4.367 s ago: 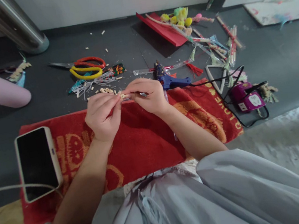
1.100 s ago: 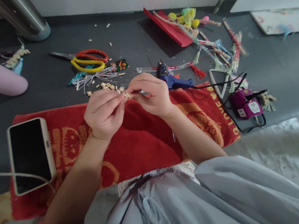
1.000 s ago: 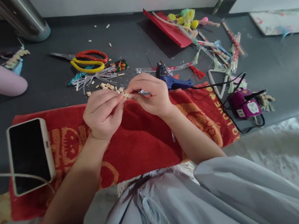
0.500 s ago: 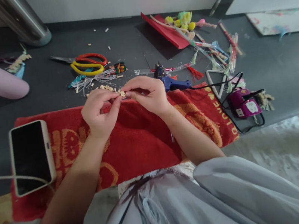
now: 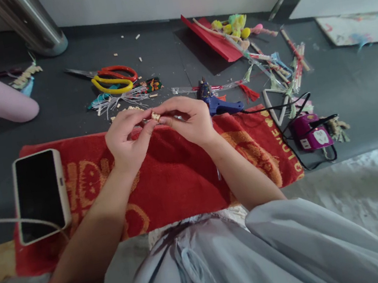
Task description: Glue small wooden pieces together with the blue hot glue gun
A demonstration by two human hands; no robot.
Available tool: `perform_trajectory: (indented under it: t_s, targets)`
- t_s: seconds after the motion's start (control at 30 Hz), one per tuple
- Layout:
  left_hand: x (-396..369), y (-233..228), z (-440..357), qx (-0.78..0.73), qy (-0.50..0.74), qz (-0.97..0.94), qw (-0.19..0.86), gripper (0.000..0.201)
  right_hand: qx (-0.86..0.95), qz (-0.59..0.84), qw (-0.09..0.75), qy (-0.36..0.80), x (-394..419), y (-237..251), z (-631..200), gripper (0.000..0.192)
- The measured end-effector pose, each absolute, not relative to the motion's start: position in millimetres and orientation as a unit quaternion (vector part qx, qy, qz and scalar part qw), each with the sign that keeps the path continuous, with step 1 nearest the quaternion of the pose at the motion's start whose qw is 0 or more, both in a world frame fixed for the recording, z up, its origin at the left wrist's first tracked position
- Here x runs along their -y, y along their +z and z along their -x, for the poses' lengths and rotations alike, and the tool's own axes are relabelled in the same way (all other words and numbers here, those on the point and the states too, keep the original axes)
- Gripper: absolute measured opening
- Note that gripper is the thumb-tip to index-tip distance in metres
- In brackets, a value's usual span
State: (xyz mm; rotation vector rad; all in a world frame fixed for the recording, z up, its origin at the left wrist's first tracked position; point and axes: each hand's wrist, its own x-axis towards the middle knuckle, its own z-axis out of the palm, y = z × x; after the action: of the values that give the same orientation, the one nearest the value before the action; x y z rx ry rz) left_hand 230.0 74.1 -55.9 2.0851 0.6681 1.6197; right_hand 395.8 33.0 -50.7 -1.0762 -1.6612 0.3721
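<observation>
Between my fingertips is a small pale cluster of wooden pieces (image 5: 155,116), too small to make out fully. My left hand (image 5: 128,134) pinches it from the left with thumb and forefinger. My right hand (image 5: 188,120) pinches it from the other side, so both hands are closed on it. Just behind my left hand lies a heap of short pale pieces (image 5: 135,109), partly hidden by the fingers. A blue glue gun (image 5: 222,105) rests on the table beyond my right hand. Under my wrists spreads a red towel (image 5: 180,176).
Scissors (image 5: 116,79) with red and yellow handles lie beside white-stringed tassels (image 5: 114,100). A phone-like device (image 5: 39,194) sits on the towel's left. Red paper (image 5: 212,42), pompoms (image 5: 237,24) and wrapped sticks (image 5: 296,62) are at the back right, a purple power block (image 5: 311,131) nearer.
The small cluster has been turned between my fingertips and shows a different side. Both hands stay in nearly the same place, and the view has shifted slightly.
</observation>
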Motion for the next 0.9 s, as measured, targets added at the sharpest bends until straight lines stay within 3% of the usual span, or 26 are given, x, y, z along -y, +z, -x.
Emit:
perform_trajectory:
  t_s: [0.63,0.9]
  targets:
    - [-77.7,-56.0,-230.8,-0.216,0.586,-0.746,0.232,0.011,0.732,0.448,0.507,0.081,-31.1,-44.6,-397.0,0.028]
    - [-75.7,-56.0,-229.2,-0.178,0.603,-0.760,0.163,0.017,0.735,0.440,0.511,0.075,-29.6,-46.7,-394.4,0.028]
